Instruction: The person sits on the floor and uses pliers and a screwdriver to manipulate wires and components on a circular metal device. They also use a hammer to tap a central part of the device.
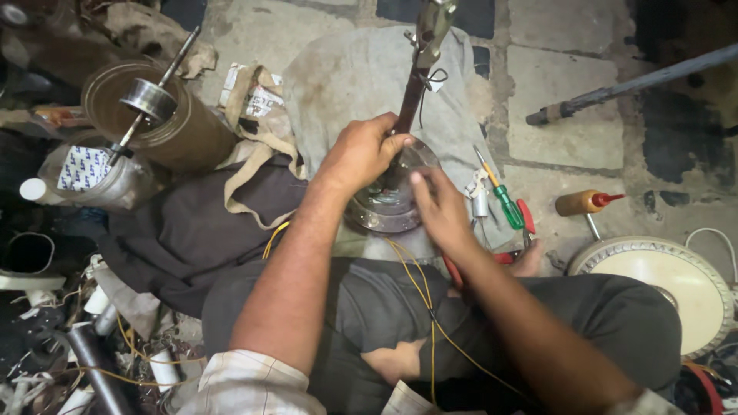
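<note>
Motor housing (388, 201) (round, metal) | left grip (361, 150) clasps its rod (411, 96) | right grip (438, 207) spread on rim

Dim warm light, dark shadowed edges, slight motion blur

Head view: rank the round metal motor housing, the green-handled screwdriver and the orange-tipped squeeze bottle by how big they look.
1. round metal motor housing, partly hidden under both hands
2. and 3. green-handled screwdriver and orange-tipped squeeze bottle: similar length, too close to rank.
</note>
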